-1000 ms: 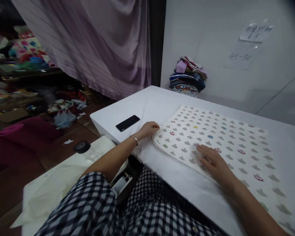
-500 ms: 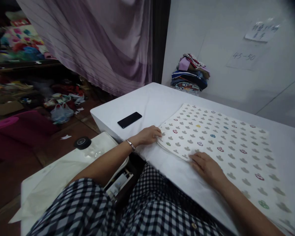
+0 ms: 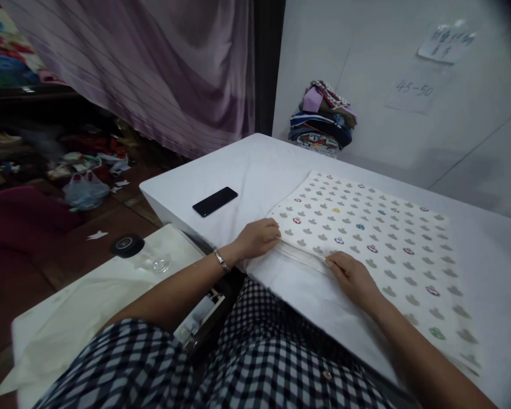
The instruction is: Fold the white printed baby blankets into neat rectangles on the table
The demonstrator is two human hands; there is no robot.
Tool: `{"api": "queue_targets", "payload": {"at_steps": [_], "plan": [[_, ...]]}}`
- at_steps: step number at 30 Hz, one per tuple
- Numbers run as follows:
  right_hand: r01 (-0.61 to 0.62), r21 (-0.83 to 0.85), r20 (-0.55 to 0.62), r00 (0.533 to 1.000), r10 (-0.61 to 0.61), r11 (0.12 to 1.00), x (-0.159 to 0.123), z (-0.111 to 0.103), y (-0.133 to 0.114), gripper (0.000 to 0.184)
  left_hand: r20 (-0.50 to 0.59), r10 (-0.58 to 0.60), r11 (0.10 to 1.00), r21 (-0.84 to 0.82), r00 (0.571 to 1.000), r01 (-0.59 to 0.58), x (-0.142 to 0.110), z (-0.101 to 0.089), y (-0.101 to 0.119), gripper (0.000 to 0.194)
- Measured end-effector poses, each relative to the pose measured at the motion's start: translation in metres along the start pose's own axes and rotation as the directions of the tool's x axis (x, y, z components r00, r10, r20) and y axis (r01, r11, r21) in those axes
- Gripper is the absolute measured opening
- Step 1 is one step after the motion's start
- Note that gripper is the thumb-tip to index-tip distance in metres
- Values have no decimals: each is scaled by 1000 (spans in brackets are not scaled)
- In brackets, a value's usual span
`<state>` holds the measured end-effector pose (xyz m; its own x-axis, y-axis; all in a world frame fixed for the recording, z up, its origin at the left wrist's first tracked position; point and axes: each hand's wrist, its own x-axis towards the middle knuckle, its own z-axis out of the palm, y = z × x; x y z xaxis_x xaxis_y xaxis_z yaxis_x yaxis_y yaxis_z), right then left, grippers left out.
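A white cloth (image 3: pixel 368 250) printed with grey and coloured motifs lies spread in layers on the white-covered table (image 3: pixel 255 165). My left hand (image 3: pixel 259 236) pinches its near left corner, the fingers closed on the edge. Further right along the same near edge, my right hand (image 3: pixel 352 277) grips the hem between thumb and fingers. Between the hands the upper layer is slightly lifted, and paler layers show beneath it. A bracelet is on my left wrist.
A black phone (image 3: pixel 215 201) lies left of the cloth. Folded clothes (image 3: pixel 322 120) are stacked at the table's far edge by the wall. A lower white surface (image 3: pixel 74 298) at my left holds a black round object (image 3: pixel 128 245) and pale fabric. A purple curtain (image 3: pixel 187 74) hangs behind.
My right hand has closed on the cloth's near edge, where it lay flatter before. The edge between my hands has risen and drawn back, baring the lower layers. The view has shifted slightly.
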<state>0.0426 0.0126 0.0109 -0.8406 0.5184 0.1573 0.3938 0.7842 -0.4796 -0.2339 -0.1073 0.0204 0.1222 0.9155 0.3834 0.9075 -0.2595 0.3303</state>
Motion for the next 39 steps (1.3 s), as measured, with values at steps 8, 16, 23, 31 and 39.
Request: {"api": "queue_targets", "payload": {"at_steps": [8, 16, 23, 31, 39], "plan": [[19, -35, -40, 999, -20, 999, 1, 6, -2, 30, 162, 96, 976, 179, 982, -125, 12, 40, 37, 23], [102, -186, -99, 988, -122, 977, -6, 12, -7, 32, 168, 125, 972, 179, 978, -155, 8, 44, 37, 25], [231, -319, -13, 969, -248, 919, -5, 18, -14, 32, 130, 125, 974, 174, 984, -146, -1, 46, 36, 25], [233, -406, -109, 948, -300, 884, 7, 23, -16, 34, 128, 152, 963, 202, 980, -176, -3, 47, 35, 24], [293, -389, -72, 936, -346, 874, 4, 36, -20, 27, 78, 164, 963, 203, 983, -177, -4, 49, 34, 21]]}}
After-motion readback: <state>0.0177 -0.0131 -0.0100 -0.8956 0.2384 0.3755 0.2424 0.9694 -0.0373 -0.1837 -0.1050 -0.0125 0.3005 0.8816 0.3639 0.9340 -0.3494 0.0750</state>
